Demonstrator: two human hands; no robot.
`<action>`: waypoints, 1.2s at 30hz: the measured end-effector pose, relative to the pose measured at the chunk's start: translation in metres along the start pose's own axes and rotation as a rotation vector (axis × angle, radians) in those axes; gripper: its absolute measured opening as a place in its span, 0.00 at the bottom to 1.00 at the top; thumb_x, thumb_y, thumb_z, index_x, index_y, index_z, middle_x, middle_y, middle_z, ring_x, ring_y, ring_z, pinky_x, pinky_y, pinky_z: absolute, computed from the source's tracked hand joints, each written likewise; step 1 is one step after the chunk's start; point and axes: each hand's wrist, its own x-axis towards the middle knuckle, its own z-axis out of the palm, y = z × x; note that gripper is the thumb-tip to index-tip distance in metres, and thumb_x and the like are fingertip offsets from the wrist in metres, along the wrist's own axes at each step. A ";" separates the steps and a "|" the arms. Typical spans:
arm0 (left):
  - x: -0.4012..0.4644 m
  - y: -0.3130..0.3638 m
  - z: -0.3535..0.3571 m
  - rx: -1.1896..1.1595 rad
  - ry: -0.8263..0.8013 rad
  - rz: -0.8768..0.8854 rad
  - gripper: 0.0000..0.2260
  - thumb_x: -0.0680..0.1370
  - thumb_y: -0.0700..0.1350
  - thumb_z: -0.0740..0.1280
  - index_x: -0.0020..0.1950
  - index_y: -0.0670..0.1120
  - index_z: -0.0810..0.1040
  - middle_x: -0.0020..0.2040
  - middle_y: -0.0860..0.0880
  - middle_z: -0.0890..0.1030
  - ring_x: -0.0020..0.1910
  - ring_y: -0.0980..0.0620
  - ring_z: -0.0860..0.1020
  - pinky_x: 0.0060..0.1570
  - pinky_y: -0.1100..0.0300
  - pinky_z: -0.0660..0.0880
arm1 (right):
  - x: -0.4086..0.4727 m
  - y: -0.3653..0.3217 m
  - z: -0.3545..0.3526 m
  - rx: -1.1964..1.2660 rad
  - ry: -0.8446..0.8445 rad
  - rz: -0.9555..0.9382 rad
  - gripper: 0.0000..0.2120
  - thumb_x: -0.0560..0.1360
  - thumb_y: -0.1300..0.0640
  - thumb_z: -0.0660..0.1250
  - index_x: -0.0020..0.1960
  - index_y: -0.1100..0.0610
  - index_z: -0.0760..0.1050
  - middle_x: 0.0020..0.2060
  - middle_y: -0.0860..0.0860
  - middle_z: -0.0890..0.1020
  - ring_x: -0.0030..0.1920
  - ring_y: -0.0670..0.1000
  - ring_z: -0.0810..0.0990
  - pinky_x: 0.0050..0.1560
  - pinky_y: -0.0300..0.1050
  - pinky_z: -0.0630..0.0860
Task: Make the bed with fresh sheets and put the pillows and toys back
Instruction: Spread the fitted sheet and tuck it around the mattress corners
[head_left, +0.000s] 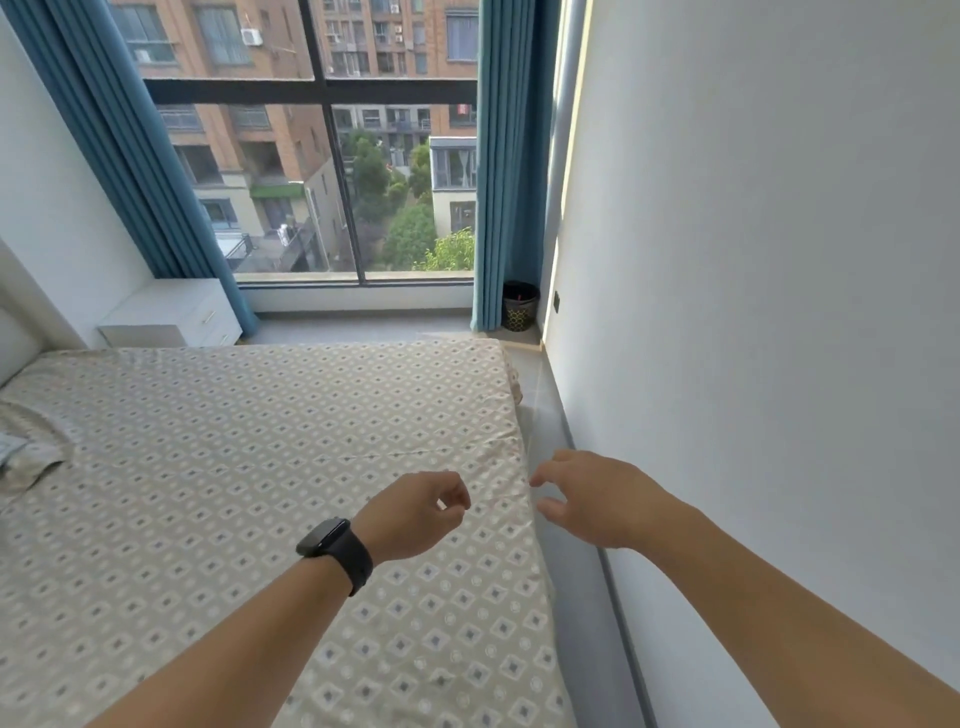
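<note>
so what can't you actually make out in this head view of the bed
- Pillows and toys: none in the head view; the crumpled fabric is cut off by the left edge.
- Sheet tuck: the mattress side facing the wall is hidden below its edge.
- Left hand and right hand: whether the fingertips pinch the sheet is too small to tell.
- Bin contents: too small, partly behind the curtain.

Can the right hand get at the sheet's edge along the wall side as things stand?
Probably yes: the right hand hovers open just beside the patterned sheet edge, nothing between them.
</note>
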 end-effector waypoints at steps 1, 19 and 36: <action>0.005 0.003 0.002 0.009 0.000 -0.007 0.05 0.81 0.47 0.64 0.52 0.54 0.80 0.46 0.61 0.80 0.36 0.63 0.76 0.39 0.67 0.73 | 0.007 0.003 -0.002 -0.017 -0.010 -0.008 0.19 0.82 0.44 0.58 0.71 0.44 0.71 0.68 0.41 0.72 0.65 0.47 0.74 0.62 0.47 0.73; 0.028 0.025 0.033 -0.168 0.435 -0.545 0.05 0.80 0.54 0.61 0.51 0.61 0.76 0.50 0.66 0.79 0.50 0.65 0.77 0.53 0.61 0.76 | 0.193 -0.001 -0.010 -0.255 -0.169 -0.742 0.19 0.82 0.42 0.58 0.71 0.44 0.71 0.68 0.44 0.74 0.65 0.50 0.74 0.59 0.50 0.74; 0.127 -0.027 0.017 -0.145 0.461 -0.877 0.08 0.81 0.52 0.60 0.57 0.58 0.76 0.56 0.62 0.78 0.52 0.59 0.76 0.55 0.58 0.75 | 0.359 -0.043 -0.004 -0.422 -0.254 -1.120 0.20 0.83 0.43 0.57 0.73 0.46 0.69 0.69 0.46 0.75 0.67 0.52 0.74 0.61 0.51 0.72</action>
